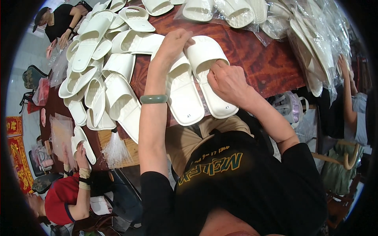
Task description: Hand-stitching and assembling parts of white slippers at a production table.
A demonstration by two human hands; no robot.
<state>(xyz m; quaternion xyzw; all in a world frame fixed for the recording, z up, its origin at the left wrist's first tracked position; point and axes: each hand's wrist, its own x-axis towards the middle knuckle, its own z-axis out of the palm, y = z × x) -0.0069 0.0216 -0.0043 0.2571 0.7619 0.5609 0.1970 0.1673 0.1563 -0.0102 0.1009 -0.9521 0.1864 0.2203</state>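
Observation:
Two white slippers lie side by side before me on the table, soles down and heels toward me: a left one (184, 94) and a right one (204, 47). My left hand (175, 43) bends over the toe of the left slipper, closed, with its fingertips at the inner edge of the right one. A green bangle (153, 99) circles that wrist. My right hand (229, 80) is closed at the strap opening of the right slipper. Its fingertips reach just inside the strap, and whatever they pinch there is hidden.
More white slippers (92, 35) are heaped on the left. Bagged slippers (315, 47) crowd the far right of the brown table (271, 74). A bundle of clear plastic strands (116, 151) hangs at the near left edge. Co-workers sit left and right; one holds a slipper (84, 143).

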